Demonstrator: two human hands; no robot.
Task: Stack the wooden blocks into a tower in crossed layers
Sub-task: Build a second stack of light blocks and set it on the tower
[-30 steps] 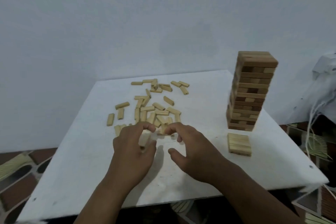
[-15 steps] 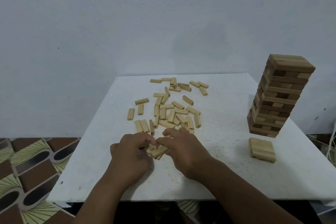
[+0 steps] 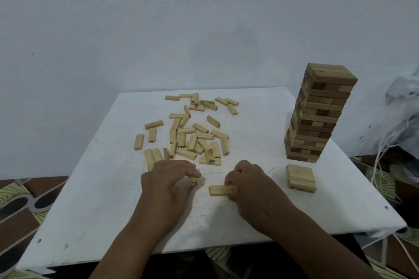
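The left hand (image 3: pixel 167 182) is pinching a small block (image 3: pixel 194 179) at its fingertips, near the middle of the white desk (image 3: pixel 95 210). The right hand (image 3: pixel 249 184) is grasping one end of a block lying flat (image 3: pixel 218 190) just beside it. Loose blocks (image 3: pixel 192 133) are lying scattered farther back. At the right, a tall tower (image 3: pixel 317 113) is standing close to the desk's edge, with a low stack (image 3: pixel 301 178) sitting just in front of it. Bare desk is showing along the near edge.
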